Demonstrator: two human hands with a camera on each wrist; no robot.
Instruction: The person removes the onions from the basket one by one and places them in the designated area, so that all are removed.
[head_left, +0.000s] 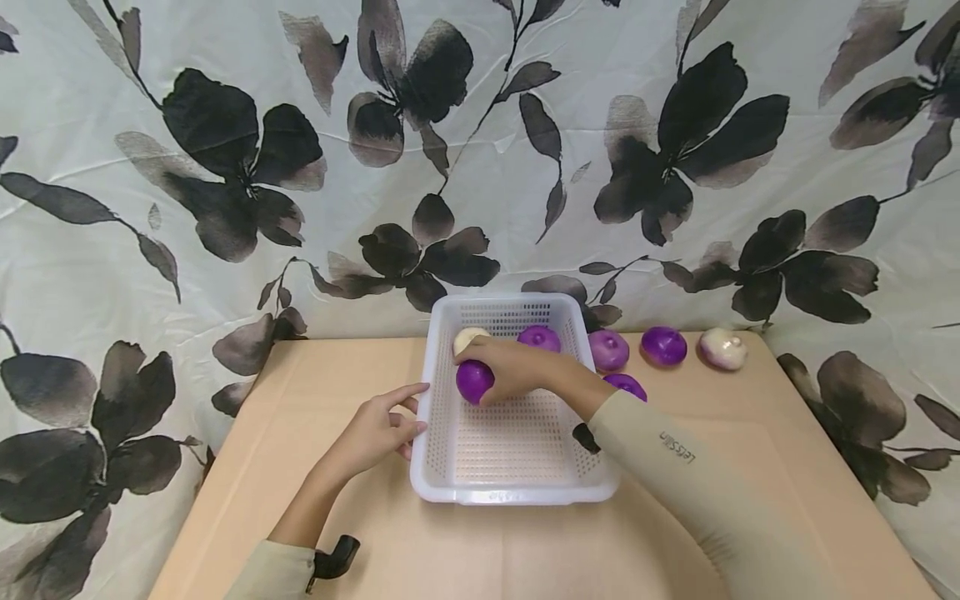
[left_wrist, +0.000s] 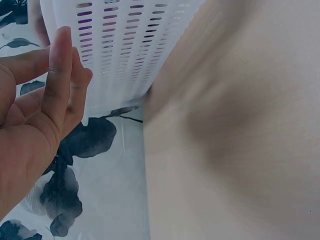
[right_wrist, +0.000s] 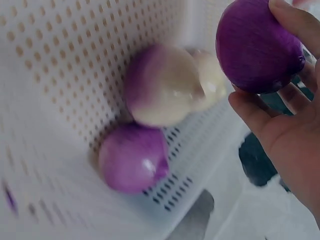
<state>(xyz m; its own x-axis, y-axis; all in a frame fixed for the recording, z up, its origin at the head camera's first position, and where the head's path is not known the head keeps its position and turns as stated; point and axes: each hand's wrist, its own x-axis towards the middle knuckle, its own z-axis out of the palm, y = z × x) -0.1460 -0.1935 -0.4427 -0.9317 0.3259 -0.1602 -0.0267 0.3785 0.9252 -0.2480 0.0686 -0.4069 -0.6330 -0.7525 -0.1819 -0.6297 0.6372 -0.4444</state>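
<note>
My right hand [head_left: 517, 371] grips a dark purple onion [head_left: 474, 382] over the inside of a white perforated plastic basket [head_left: 510, 497]. The right wrist view shows this onion held between thumb and fingers, apart from the others. At the basket's far end lie a light purple onion [right_wrist: 132, 160], a half-purple, half-white onion [right_wrist: 160, 90] and a pale one [right_wrist: 211, 82] partly behind it. Against the basket's left side rests my left hand [head_left: 382, 429], its fingertips touching the wall and its fingers mostly extended in the left wrist view.
Right of the basket, a light purple onion [head_left: 608, 351], a dark purple onion [head_left: 663, 346] and a white-and-purple onion [head_left: 722, 348] stand along the table's back edge. Another purple onion [head_left: 627, 386] is partly hidden by my right arm. A flowered cloth [head_left: 525, 233] hangs behind the table [head_left: 337, 533].
</note>
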